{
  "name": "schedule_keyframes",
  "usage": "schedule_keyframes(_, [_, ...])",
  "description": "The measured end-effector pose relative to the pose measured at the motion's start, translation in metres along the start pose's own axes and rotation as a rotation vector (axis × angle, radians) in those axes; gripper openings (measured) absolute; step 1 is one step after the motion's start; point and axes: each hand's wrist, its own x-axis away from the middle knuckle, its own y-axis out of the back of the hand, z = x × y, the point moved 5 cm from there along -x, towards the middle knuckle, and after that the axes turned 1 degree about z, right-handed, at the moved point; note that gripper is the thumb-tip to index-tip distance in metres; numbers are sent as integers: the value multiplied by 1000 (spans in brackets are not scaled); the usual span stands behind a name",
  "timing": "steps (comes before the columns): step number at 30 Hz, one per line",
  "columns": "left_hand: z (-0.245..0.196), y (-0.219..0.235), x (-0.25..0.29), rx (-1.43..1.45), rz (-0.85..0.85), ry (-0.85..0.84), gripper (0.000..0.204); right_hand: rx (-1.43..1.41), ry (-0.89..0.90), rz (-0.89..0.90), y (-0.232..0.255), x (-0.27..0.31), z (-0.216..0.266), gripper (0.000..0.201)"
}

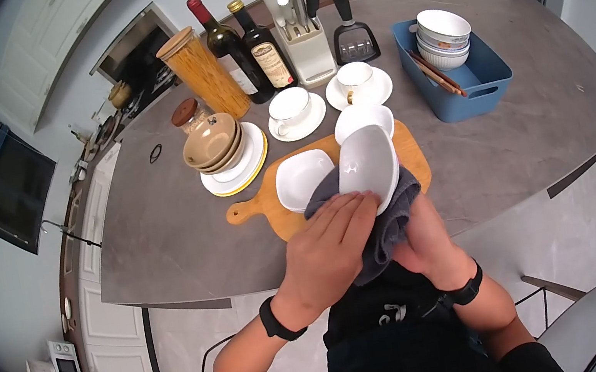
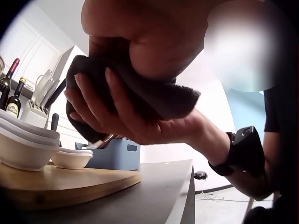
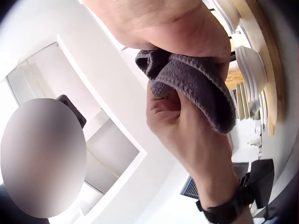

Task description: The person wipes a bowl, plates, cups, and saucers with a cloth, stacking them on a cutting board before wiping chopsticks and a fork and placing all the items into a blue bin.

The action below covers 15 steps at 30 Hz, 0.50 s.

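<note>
A white bowl (image 1: 367, 167) is held tilted above the wooden board, a dark grey cloth (image 1: 389, 232) bunched below and around it. The left hand (image 1: 328, 251) lies over the near rim, its fingers bent onto the bowl and cloth. From below and the right, the right hand (image 1: 426, 237) supports the bowl through the cloth; in the left wrist view its fingers (image 2: 122, 98) curl round the cloth (image 2: 154, 95). White square bowls (image 1: 303, 179) and another white bowl (image 1: 365, 124) stand on the board (image 1: 273, 204).
Behind the board stand two cups on saucers (image 1: 294, 115), bottles (image 1: 236, 51), a pasta jar (image 1: 206, 76) and a knife block (image 1: 310, 55). Brown bowls (image 1: 211, 141) rest on plates at the left. A blue basket (image 1: 463, 104) with bowls is at the right.
</note>
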Motion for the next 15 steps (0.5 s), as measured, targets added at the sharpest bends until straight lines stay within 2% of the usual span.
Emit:
schedule_keyframes(2, [-2, 6, -1, -83, 30, -5, 40, -157, -148, 181, -3, 9, -3, 68])
schedule_keyframes(4, [-4, 8, 2, -169, 66, 3, 40, -159, -171, 181, -5, 18, -2, 66])
schedule_keyframes(6, [-4, 7, 4, -291, 113, -22, 38, 97, -162, 151, 0, 18, -2, 58])
schedule_keyframes(7, [-4, 8, 5, -294, 113, -20, 38, 97, -164, 154, 1, 18, -3, 58])
schedule_keyframes(9, [-5, 10, 8, -367, 117, -76, 37, 248, -48, 164, 2, 16, 3, 46])
schedule_keyframes(10, [-3, 11, 9, -370, 117, -74, 37, 247, -50, 167, 6, 15, 4, 46])
schedule_keyframes(12, [6, 17, 12, -413, 100, -67, 34, 328, 69, 106, 23, 12, 17, 39])
schedule_keyframes(15, [37, 22, 12, -444, 76, -44, 33, 242, 219, -62, 45, 10, 59, 35])
